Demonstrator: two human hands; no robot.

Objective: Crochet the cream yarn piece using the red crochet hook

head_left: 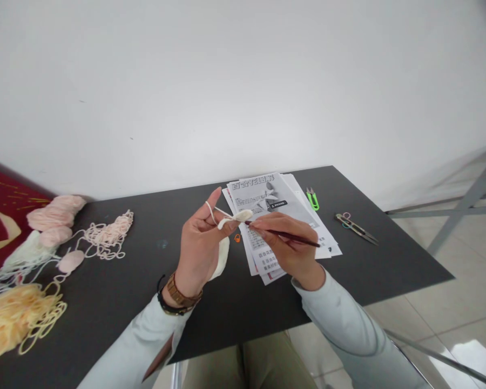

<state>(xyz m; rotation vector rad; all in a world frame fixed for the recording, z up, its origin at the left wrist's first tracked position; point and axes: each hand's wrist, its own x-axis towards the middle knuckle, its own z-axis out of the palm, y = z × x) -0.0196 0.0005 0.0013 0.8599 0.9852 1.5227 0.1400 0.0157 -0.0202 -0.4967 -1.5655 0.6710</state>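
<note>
Between the fingertips of my left hand [200, 246] is a small white crochet piece [243, 215], with white yarn [211, 209] looped over the raised index finger. My right hand [287, 240] is closed around a dark crochet hook [295, 237], its tip at the white piece. A white, rounded thing [222, 259] shows partly behind my left hand; the hand hides the rest. On the table just beyond the fingers lies a small orange stitch marker [237, 237].
Printed sheets [291, 200] lie under my right hand on the dark table [372, 275]. Green thread snips [312, 199] and metal scissors [356, 228] rest to the right. Pink yarn [56, 213], yellow yarn [12, 319] and a red bag [8, 216] are at the left. A wall stands behind.
</note>
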